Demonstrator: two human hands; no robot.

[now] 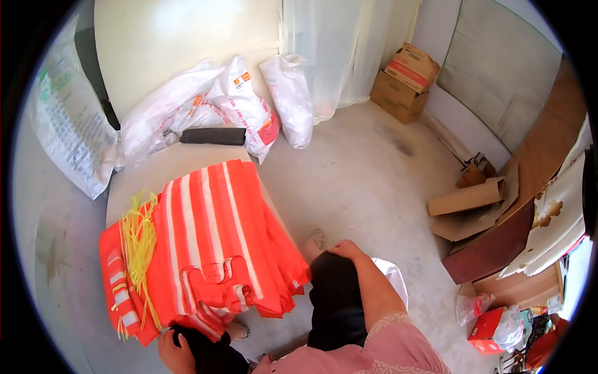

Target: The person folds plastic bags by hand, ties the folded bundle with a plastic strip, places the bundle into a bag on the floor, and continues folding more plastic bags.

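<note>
Orange-red fabric with pale stripes (215, 215) lies in a layered pile on a low board, its near edge hanging by my knees. Yellow strings (140, 243) lie in a bundle across its left part. My left hand (176, 352) rests at my left knee, beside the pile's lower edge; its fingers are partly hidden against the black trousers. On my right knee lies my right hand (344, 249), its fingers flat on the black cloth, with nothing in them. A dark rolled item (213, 136) sits at the board's far end.
White sacks (240, 103) lean behind the board, and another sack (71, 124) stands at the left. Cardboard boxes (402, 93) are stacked at the back. Opened cardboard (467, 199) lies at the right, with a red box (487, 330) and plastic bags nearer.
</note>
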